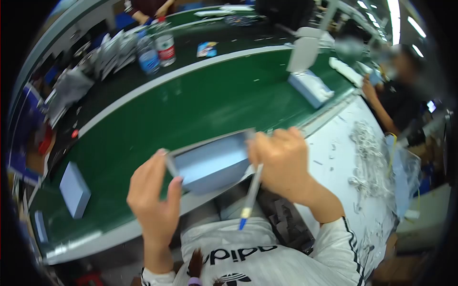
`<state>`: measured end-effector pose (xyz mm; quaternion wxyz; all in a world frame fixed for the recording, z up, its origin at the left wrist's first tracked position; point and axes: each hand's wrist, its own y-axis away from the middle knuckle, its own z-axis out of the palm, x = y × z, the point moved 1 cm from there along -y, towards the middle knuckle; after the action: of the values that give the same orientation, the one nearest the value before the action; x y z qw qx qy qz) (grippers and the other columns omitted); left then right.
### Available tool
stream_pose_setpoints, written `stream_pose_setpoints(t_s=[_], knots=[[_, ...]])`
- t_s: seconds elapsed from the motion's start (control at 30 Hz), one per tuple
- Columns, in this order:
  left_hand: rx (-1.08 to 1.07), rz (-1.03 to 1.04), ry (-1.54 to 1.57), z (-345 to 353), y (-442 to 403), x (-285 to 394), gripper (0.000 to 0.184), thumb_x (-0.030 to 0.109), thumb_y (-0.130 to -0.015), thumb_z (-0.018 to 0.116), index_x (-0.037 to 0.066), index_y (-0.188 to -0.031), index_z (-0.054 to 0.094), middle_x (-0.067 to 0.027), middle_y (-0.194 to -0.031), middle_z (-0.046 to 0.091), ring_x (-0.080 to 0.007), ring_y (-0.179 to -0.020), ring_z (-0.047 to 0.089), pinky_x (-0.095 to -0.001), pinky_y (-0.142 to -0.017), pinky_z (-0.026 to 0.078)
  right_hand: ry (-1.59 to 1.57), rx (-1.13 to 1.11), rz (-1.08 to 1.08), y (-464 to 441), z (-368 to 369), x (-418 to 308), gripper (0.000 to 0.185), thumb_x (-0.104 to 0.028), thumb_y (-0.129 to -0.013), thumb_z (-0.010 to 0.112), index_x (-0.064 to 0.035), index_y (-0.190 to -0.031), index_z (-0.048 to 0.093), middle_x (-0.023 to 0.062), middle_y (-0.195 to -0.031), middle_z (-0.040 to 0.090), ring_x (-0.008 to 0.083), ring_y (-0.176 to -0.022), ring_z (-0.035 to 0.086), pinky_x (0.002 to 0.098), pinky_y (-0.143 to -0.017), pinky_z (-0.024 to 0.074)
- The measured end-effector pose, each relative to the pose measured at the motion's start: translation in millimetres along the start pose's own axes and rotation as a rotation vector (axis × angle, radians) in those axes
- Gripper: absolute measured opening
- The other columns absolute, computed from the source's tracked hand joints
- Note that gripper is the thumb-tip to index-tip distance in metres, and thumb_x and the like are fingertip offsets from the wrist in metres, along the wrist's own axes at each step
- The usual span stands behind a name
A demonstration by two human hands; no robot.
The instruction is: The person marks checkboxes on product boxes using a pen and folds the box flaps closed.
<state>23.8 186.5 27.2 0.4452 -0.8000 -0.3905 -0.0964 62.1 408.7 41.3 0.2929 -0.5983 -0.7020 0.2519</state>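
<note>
Grip: left hand [153, 196] and right hand [282, 163] clasped the open box [214, 163] by its ends!
Box: smooth, blue, rectangular, held aloft at the tabletop's [191, 112] near edge.
Pen [252, 193]: slim, hung from the right.
Tabletop: gleamed green.
Room: strip lights [394, 21] blazed.

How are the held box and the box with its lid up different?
The held box is between the left hand and right hand; the lid-up box rests on the green table. The held box looks empty; the lid-up box holds something white. Both are light blue.
</note>
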Motion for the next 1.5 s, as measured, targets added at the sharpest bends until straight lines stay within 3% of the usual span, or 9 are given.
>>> stream_pose_setpoints(t_s=[0.1,0.2,0.43,0.8,0.97,1.1,1.2,1.33,1.5], knots=[[-0.014,0.037,0.434,11,-13,-3,0.078,0.025,-0.064,0.079,-0.002,-0.128,0.044,-0.0157,-0.121,0.056,-0.0289,-0.104,0.057,-0.0374,-0.095,0.042,-0.039,0.025,0.052,3,-2,3,0.017,-0.015,-0.073,0.062,-0.0127,-0.062,0.049,0.0009,-0.047,0.042,0.0165,-0.048,0.041,0.0297,-0.055,0.0332],[-0.068,-0.137,0.585,19,-8,-2,0.077,0.020,-0.062,0.080,-0.002,-0.127,0.045,-0.0160,-0.115,0.059,-0.0305,-0.103,0.058,-0.0410,-0.094,0.043,-0.006,0.031,0.015,6,-9,11,0.017,-0.020,-0.077,0.063,-0.0115,-0.068,0.052,0.0007,-0.052,0.047,0.0169,-0.049,0.041,0.0294,-0.056,0.0334],[-0.096,0.336,0.375,20,-13,-22,0.043,0.014,-0.071,0.073,0.005,-0.109,0.054,-0.0131,-0.104,0.064,-0.0319,-0.101,0.059,-0.0460,-0.093,0.043,-0.506,0.045,-0.176,-12,-20,13,0.027,-0.028,-0.084,0.059,-0.0075,-0.075,0.044,0.0137,-0.125,0.053,0.0244,-0.107,0.055,0.0346,-0.091,0.0417],[0.303,0.438,0.222,72,25,-37,0.038,0.022,-0.085,0.056,0.015,-0.121,0.046,-0.0153,-0.124,0.052,-0.0387,-0.110,0.051,-0.0472,-0.096,0.040,-0.644,0.299,-0.174,36,41,-17,0.021,-0.011,-0.080,0.059,-0.0097,-0.072,0.041,0.0128,-0.125,0.055,0.0243,-0.112,0.054,0.0413,-0.103,0.0372],[0.337,0.213,0.311,73,44,-32,0.071,0.016,-0.074,0.064,0.013,-0.136,0.030,-0.0156,-0.128,0.047,-0.0363,-0.114,0.048,-0.0452,-0.097,0.037,-0.600,0.274,-0.210,39,35,-8,0.022,-0.006,-0.078,0.059,-0.0103,-0.071,0.039,0.0126,-0.125,0.055,0.0243,-0.112,0.054,0.0415,-0.101,0.0389],[-0.352,-0.449,0.376,86,77,-56,0.094,0.009,-0.063,0.070,0.007,-0.141,0.018,-0.0157,-0.124,0.048,-0.0326,-0.111,0.048,-0.0432,-0.097,0.035,-0.610,0.254,-0.114,47,27,6,0.021,-0.003,-0.077,0.058,-0.0099,-0.073,0.038,0.0125,-0.124,0.056,0.0259,-0.112,0.054,0.0417,-0.102,0.0384],[-0.293,-0.426,0.433,78,70,-46,0.094,0.005,-0.060,0.069,0.005,-0.140,0.020,-0.0152,-0.120,0.049,-0.0304,-0.108,0.049,-0.0414,-0.097,0.035,-0.573,0.264,-0.087,54,20,20,0.020,-0.001,-0.074,0.058,-0.0094,-0.078,0.040,0.0141,-0.122,0.056,0.0284,-0.112,0.054,0.0419,-0.100,0.0396],[-0.013,-0.417,0.708,75,57,-26,0.091,0.004,-0.057,0.070,0.004,-0.137,0.026,-0.0131,-0.109,0.052,-0.0269,-0.098,0.051,-0.0375,-0.095,0.035,-1.003,0.104,0.443,80,21,49,0.013,-0.009,-0.081,0.057,-0.0071,-0.086,0.045,0.0163,-0.118,0.056,0.0255,-0.099,0.057,0.0353,-0.090,0.0436],[-0.148,-0.300,0.713,96,54,-30,0.083,0.002,-0.054,0.073,0.004,-0.129,0.037,-0.0118,-0.102,0.055,-0.0253,-0.091,0.054,-0.0357,-0.086,0.041,-1.776,-0.158,1.175,124,72,85,0.022,-0.029,-0.095,0.039,-0.0089,-0.090,0.047,0.0137,-0.094,0.061,0.0202,-0.084,0.059,0.0299,-0.080,0.0461]])
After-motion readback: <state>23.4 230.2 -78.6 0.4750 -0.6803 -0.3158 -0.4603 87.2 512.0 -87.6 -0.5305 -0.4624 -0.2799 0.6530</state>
